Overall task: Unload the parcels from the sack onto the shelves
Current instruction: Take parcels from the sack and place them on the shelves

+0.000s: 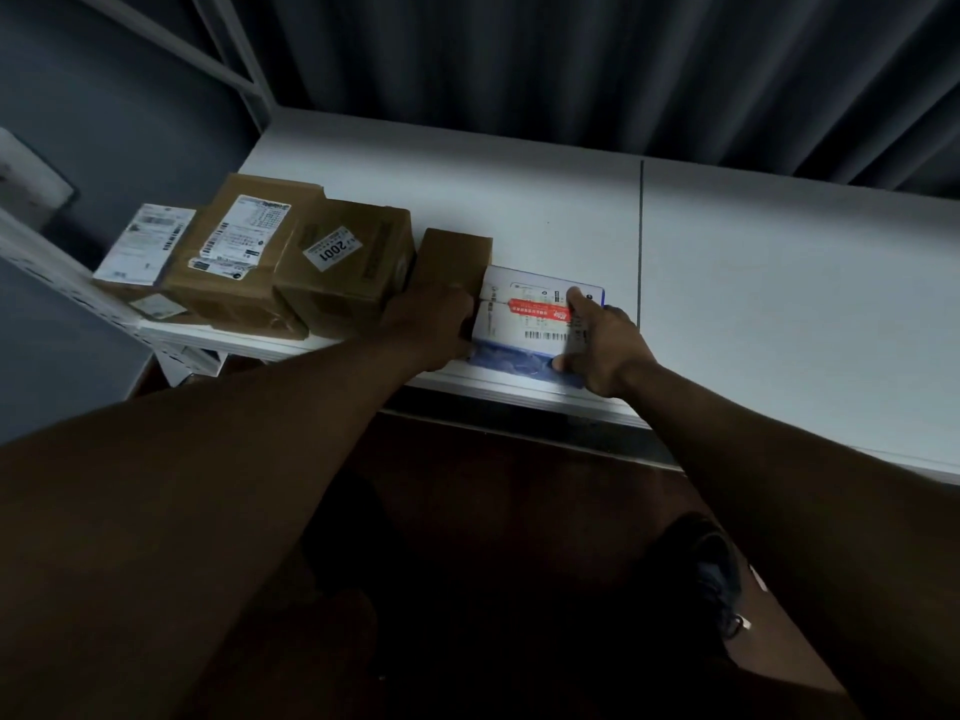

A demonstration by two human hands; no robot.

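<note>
A flat white parcel [524,317] lies on the white shelf [753,283], close to its front edge, and both of the person's hands are on it. It is a thin rectangular box, white on top with a blue border showing along its right side and a blue patterned front face; a shipping label covers most of the top, crossed by a red band of small print, with a barcode beneath it near the front. The left hand [436,324] grips the parcel's left side, fingers curled over the edge. The right hand [602,345] holds the parcel's right side, its forefinger stretched across the label onto the red band and its thumb against the front corner. Just left of the parcel, touching the left hand, stands a small plain brown box [457,254]. Further left of the parcel sits a row of taped brown cartons: one with a "2001" sticker [345,267], one with a long white label [239,257], and a low one with a white label [143,246] at the shelf's end. Behind the shelf hangs a dark pleated curtain [571,65].
</note>
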